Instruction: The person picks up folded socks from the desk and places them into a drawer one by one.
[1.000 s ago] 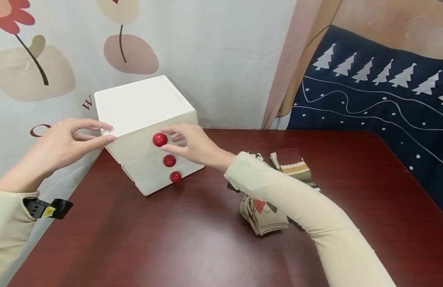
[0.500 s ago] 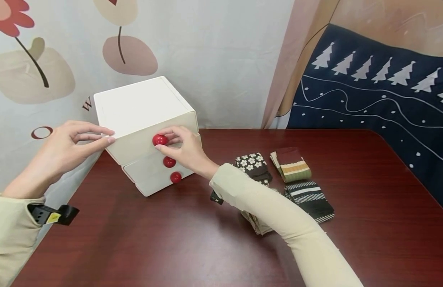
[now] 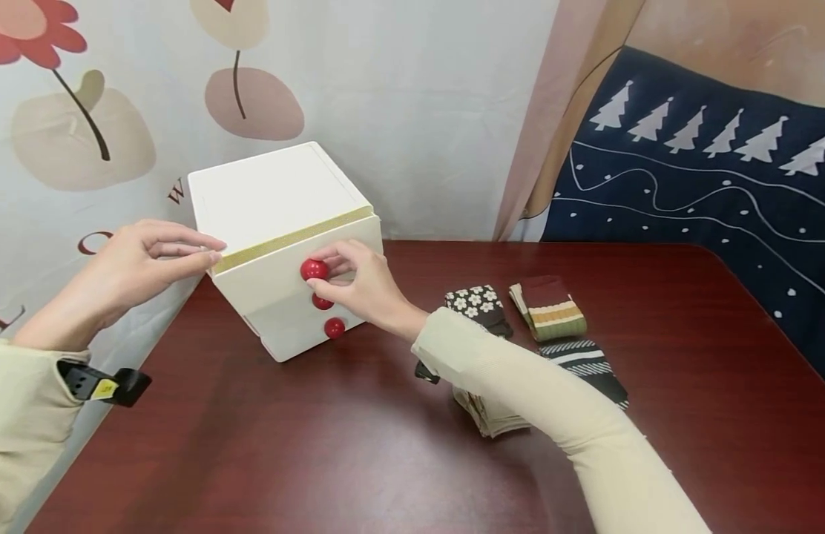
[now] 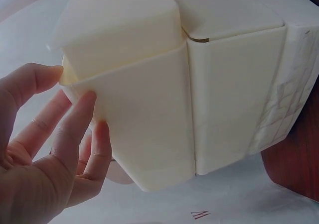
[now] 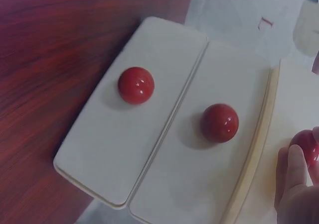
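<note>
A white cabinet (image 3: 275, 194) with three drawers, each with a round red knob, stands on the table. Its top drawer (image 3: 265, 285) is slightly out, leaving a narrow gap below the lid. My right hand (image 3: 367, 285) pinches the top red knob (image 3: 312, 269) between thumb and fingers; the right wrist view catches only part of that knob (image 5: 305, 144). My left hand (image 3: 132, 268) touches the cabinet's upper front left corner. In the left wrist view its fingers (image 4: 75, 127) rest against the cabinet's casing (image 4: 144, 119). The middle knob (image 5: 219, 123) and bottom knob (image 5: 135, 85) are untouched.
Folded socks lie right of the cabinet: a flowered pair (image 3: 475, 302), a maroon and striped pair (image 3: 553, 308), a black and white striped pair (image 3: 589, 363) and a beige pair (image 3: 489, 415) partly behind my right sleeve. A printed curtain (image 3: 419, 111) hangs behind the reddish-brown table (image 3: 319, 460).
My right hand has closed its fingers on the top knob and drawn the top drawer out a little. The left hand has stayed at the cabinet's corner.
</note>
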Tool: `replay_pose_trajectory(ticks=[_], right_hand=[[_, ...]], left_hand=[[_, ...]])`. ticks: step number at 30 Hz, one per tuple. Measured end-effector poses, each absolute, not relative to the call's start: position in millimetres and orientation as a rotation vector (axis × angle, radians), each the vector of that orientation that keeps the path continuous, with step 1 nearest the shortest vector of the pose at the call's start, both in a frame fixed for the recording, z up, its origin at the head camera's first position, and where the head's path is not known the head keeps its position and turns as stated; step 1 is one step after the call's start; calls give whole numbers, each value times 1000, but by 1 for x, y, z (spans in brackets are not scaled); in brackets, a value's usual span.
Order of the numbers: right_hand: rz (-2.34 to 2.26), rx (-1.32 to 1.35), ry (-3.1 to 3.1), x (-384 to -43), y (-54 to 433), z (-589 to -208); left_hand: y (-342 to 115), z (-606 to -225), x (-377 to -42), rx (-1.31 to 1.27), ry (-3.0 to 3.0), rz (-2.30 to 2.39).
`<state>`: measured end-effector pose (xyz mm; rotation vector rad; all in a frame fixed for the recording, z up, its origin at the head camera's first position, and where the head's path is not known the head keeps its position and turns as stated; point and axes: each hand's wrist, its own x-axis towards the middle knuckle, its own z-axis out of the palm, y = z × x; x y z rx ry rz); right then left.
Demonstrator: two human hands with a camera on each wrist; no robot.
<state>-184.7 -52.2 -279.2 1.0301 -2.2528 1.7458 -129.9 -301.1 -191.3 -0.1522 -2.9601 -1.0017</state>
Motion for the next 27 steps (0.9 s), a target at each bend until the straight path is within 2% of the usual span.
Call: replay_pose_trajectory(ticks=[27], right_hand=[[1884, 1213, -2184, -100, 23, -279]], left_hand=[[-295, -200, -126, -167, -2837, -1029]])
